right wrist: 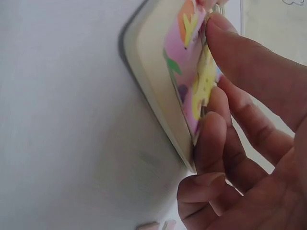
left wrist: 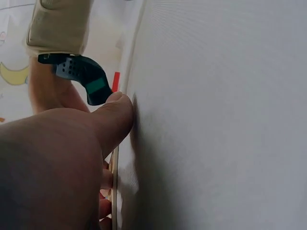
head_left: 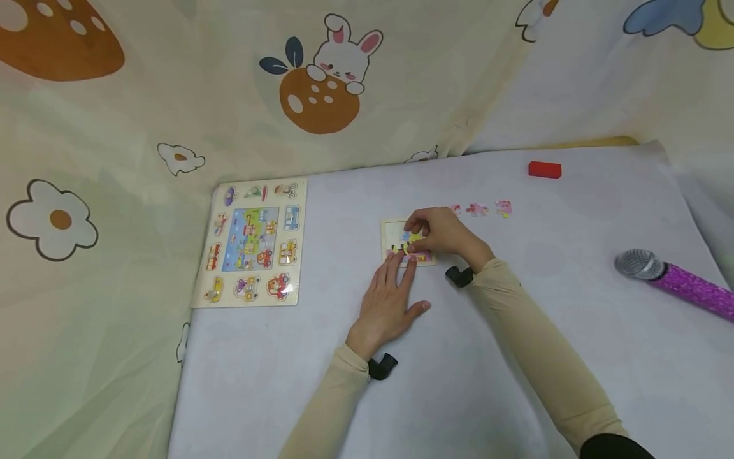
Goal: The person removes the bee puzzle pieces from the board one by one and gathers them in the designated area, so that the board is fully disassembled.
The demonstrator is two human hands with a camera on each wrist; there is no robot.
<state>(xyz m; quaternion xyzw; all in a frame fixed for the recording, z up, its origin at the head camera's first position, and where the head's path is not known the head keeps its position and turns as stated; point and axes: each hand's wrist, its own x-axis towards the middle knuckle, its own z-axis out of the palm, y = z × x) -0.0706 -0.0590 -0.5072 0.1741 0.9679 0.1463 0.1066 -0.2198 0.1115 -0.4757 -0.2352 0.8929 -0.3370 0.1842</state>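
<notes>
A small puzzle board with a pale frame and a partly filled pink, yellow and blue picture lies flat on the white table. My left hand rests palm down with straight fingers, its fingertips on the board's near edge. From the right, my right hand reaches over the picture, thumb and fingers bent. The right wrist view shows them pinching a yellow puzzle piece close over the board; the fingers partly hide it. In the left wrist view the left thumb points away from the board.
Several pink puzzle pieces lie in a row just beyond the right hand. A red block sits near the far edge. At the right is a purple microphone. A larger vehicle puzzle board occupies the left. Patterned cloth hangs behind.
</notes>
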